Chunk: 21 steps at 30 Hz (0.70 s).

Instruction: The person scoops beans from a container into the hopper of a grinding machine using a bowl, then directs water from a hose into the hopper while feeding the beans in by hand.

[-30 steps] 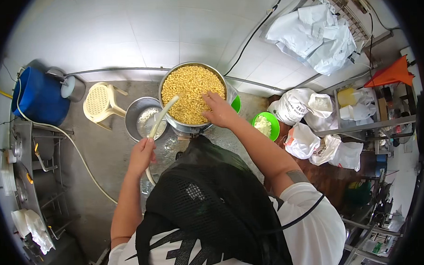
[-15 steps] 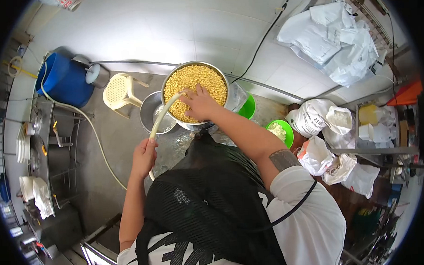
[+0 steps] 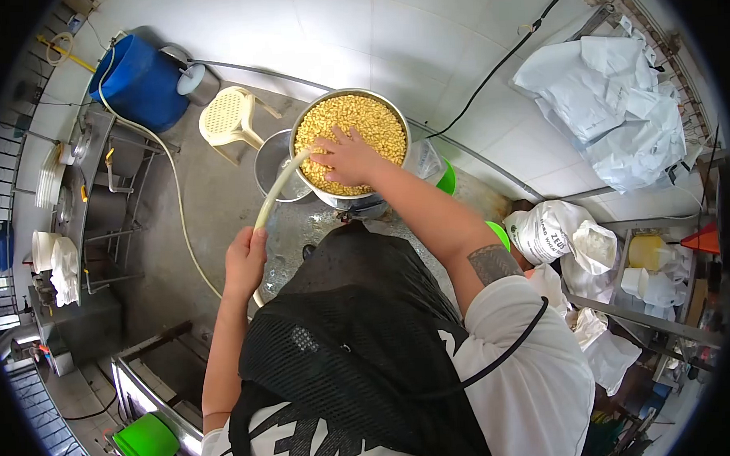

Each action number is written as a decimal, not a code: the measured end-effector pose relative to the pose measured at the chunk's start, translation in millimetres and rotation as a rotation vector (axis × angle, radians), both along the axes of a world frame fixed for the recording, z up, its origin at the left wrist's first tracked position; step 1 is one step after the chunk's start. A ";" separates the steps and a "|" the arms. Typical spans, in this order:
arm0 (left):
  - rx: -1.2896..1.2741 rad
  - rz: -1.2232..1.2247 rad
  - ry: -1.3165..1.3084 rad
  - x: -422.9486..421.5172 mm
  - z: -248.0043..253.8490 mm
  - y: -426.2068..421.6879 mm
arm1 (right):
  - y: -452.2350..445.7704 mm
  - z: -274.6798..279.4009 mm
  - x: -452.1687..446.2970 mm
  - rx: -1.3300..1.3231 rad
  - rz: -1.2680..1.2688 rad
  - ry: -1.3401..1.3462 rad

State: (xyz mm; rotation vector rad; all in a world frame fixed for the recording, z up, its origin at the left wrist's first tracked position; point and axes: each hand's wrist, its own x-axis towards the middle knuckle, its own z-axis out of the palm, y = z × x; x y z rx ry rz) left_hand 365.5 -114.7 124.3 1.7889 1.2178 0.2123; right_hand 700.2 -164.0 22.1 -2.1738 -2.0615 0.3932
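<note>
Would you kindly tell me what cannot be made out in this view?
Head view: grains under the right hand, covered by it.
Head view: opening of the hose, too small to discern.
Head view: part of the green bowl, behind the right arm.
Head view: part of the basin, behind the metal pot.

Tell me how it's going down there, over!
Left fingers closed around pale hose. Right fingers spread over yellow kernels in metal pot. Metal basin close beside pot.
</note>
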 end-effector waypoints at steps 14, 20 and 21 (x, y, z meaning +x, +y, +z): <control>-0.144 -0.174 -0.072 -14.5 -17.4 63.6 | -82.0 -16.2 -38.1 0.234 -0.497 0.360; -0.301 -0.169 -0.116 -20.8 -29.0 99.3 | -88.3 -31.0 -78.1 0.204 -0.475 -0.041; -0.323 -0.180 -0.134 -20.8 -29.3 104.3 | -86.0 -31.3 -77.5 0.201 -0.487 -0.055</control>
